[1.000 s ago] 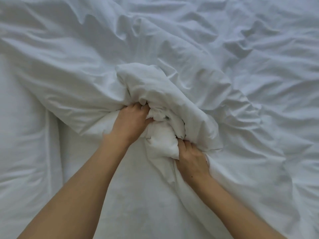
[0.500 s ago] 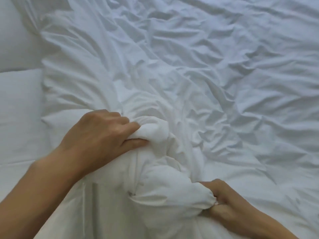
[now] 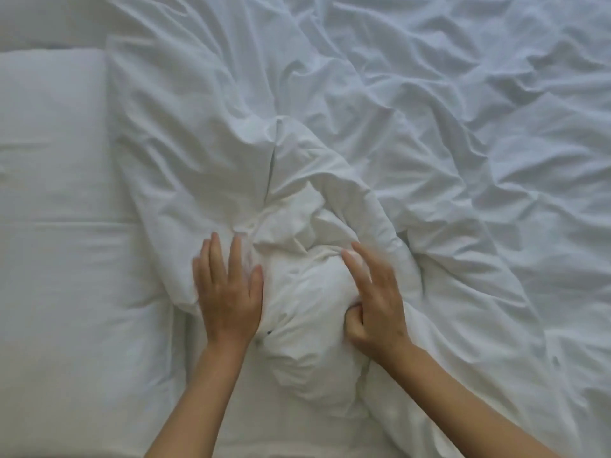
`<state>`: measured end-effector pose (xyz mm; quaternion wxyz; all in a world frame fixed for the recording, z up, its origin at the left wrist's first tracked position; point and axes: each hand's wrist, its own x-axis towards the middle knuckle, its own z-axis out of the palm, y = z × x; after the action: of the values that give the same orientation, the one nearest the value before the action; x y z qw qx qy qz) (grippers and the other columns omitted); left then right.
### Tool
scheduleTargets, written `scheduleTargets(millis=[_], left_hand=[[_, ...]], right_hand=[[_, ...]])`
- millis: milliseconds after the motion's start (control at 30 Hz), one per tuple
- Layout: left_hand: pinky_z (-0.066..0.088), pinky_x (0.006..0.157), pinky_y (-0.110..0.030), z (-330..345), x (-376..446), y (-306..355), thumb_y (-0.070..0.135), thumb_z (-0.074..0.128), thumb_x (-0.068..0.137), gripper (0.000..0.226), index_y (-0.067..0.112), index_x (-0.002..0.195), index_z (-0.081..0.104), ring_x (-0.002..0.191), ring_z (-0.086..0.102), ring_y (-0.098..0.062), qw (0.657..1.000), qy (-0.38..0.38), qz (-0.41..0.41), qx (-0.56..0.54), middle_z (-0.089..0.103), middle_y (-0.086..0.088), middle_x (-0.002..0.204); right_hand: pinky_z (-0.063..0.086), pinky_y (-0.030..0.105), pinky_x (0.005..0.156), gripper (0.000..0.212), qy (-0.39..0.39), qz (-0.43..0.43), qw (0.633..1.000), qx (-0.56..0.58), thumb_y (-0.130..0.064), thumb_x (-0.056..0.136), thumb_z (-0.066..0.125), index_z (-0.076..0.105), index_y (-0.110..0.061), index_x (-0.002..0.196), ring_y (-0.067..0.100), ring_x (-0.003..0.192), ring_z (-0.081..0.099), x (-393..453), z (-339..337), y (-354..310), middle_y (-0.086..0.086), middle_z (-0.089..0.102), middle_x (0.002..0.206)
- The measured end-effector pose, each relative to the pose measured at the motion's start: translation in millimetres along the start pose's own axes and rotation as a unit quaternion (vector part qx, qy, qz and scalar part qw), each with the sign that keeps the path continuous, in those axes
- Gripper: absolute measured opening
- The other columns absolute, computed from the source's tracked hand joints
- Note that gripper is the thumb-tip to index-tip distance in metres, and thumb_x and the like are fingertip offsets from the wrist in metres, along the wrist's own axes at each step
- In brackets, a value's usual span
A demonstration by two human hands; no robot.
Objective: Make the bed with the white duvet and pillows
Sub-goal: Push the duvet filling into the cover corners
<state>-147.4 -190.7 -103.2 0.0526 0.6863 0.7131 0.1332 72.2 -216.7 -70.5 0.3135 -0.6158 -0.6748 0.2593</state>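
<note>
- Your left hand point(image 3: 228, 302) lies flat with its fingers point(image 3: 215, 256) straight and a little spread, palm down on the white duvet point(image 3: 429, 143), at the lower centre-left of the frame.
- It presses the duvet's edge just left of the bunched lump point(image 3: 310, 312) of cloth in the lower middle, the thumb along the lump's left side.
- Your right hand point(image 3: 377, 309) rests on the right side of that lump, with two fingers stretched up and to the left over the top of it.
- Its thumb is curled in against the cloth (whether it truly pinches a fold, you cannot tell from here; that hand is also slightly blurred).
- Neither hand has the lump gathered in a fist; both bare forearms come in from the bottom edge of the frame, one on each side of it.
- Your duvet fills the centre and the whole right of the frame, heavily creased, with a deep fold running up from the lump towards the middle.
- A pillow point(image 3: 49, 133) lies flat at the upper left of the frame, its right edge just beside the duvet's left border.
- Below the pillow, at the lower left, smooth white sheet point(image 3: 76, 325) shows, and the duvet's edge overlaps it near your left hand.
</note>
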Motion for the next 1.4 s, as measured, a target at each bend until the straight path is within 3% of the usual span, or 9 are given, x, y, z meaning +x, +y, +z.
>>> scheduleTargets(millis=[167,300,533,667,867,1067,1233,1333,1400], left_hand=[[0.02,0.115,-0.05,-4.5,-44.2,-24.9,0.037,0.047,0.094,0.06,0.002,0.141,0.033,0.139,0.026,-0.045,0.998,0.033,-0.048,-0.021,0.026,-0.031,0.149],[0.032,0.108,-0.055,0.8,-56.3,-19.9,0.046,0.052,0.089,0.075,0.004,0.145,0.026,0.137,0.026,-0.046,0.979,0.01,-0.196,-0.058,0.02,-0.032,0.151],[0.038,0.103,-0.038,6.7,-33.6,2.9,0.041,0.066,0.086,0.098,0.021,0.153,-0.002,0.135,0.037,-0.03,0.916,-0.043,-0.338,-0.213,0.022,-0.012,0.157],[0.038,0.094,-0.024,-8.1,-20.2,4.1,0.026,0.062,0.091,0.071,0.022,0.151,0.023,0.127,0.048,-0.027,0.947,-0.048,-0.243,-0.204,0.044,-0.012,0.145],[0.046,0.074,-0.033,-118.2,-3.1,24.1,-0.002,0.07,0.076,0.054,0.012,0.126,0.06,0.087,0.054,-0.027,0.988,0.057,0.01,-0.142,0.06,-0.015,0.096],[0.043,0.084,-0.034,-249.6,8.4,9.4,0.018,0.067,0.077,0.062,0.023,0.136,0.047,0.099,0.054,-0.023,0.985,0.062,0.104,-0.123,0.061,-0.004,0.116],[0.037,0.099,-0.036,-184.1,-13.0,-39.0,0.047,0.054,0.083,0.075,0.022,0.149,0.026,0.12,0.044,-0.024,0.994,-0.066,0.016,-0.082,0.047,-0.001,0.139],[0.028,0.114,-0.044,-137.0,-48.3,-77.9,0.056,0.05,0.084,0.085,0.016,0.152,0.017,0.141,0.023,-0.025,0.977,-0.147,-0.128,-0.087,0.028,-0.011,0.153],[0.023,0.116,-0.049,-127.1,-64.7,-96.6,0.059,0.049,0.087,0.082,0.011,0.148,0.025,0.142,0.023,-0.032,0.985,-0.074,-0.148,-0.056,0.027,-0.018,0.152]], right_hand=[[0.033,0.049,0.11,0.067,-0.128,-0.24,0.955,-0.115,-0.054,0.084,0.061,0.049,-0.014,0.136,0.036,0.132,0.042,-18.2,26.4,-23.2,0.02,0.047,0.141],[0.041,0.055,0.099,0.107,-0.252,-0.224,0.888,-0.313,-0.075,0.061,0.067,0.034,-0.016,0.145,0.041,0.126,0.045,-8.0,59.5,-1.4,0.023,0.043,0.141],[0.039,0.03,0.049,0.024,-0.138,-0.218,0.924,-0.283,-0.034,0.076,0.068,0.061,-0.012,0.084,0.024,0.053,0.055,22.0,87.7,-7.9,0.005,0.057,0.065],[0.031,0.025,0.045,0.028,-0.14,-0.193,0.944,-0.227,-0.028,0.068,0.08,0.058,-0.01,0.072,0.026,0.044,0.055,29.8,78.5,-13.8,0.006,0.057,0.054],[0.038,0.029,0.046,0.027,-0.102,0.035,0.989,0.096,-0.039,0.074,0.058,0.054,-0.012,0.072,0.012,0.05,0.051,-4.0,41.2,-96.8,-0.005,0.054,0.056],[0.039,0.014,0.053,0.019,-0.114,0.15,0.864,0.467,-0.034,0.065,0.068,0.057,-0.019,0.062,0.002,0.055,0.049,-9.6,19.0,-191.3,-0.012,0.054,0.058],[0.044,0.022,0.082,0.04,-0.169,0.108,0.971,0.127,-0.051,0.08,0.056,0.059,-0.033,0.116,0.011,0.098,0.058,-40.1,85.7,-149.2,-0.011,0.063,0.109],[0.03,0.027,0.106,0.064,-0.311,0.115,0.941,-0.063,-0.049,0.088,0.051,0.035,-0.025,0.145,0.024,0.133,0.037,-62.9,112.9,-106.5,0.005,0.039,0.144],[0.029,0.026,0.11,0.068,-0.263,0.137,0.955,-0.015,-0.043,0.086,0.052,0.032,-0.021,0.147,0.019,0.138,0.031,-65.0,112.0,-98.8,0.004,0.034,0.149]])
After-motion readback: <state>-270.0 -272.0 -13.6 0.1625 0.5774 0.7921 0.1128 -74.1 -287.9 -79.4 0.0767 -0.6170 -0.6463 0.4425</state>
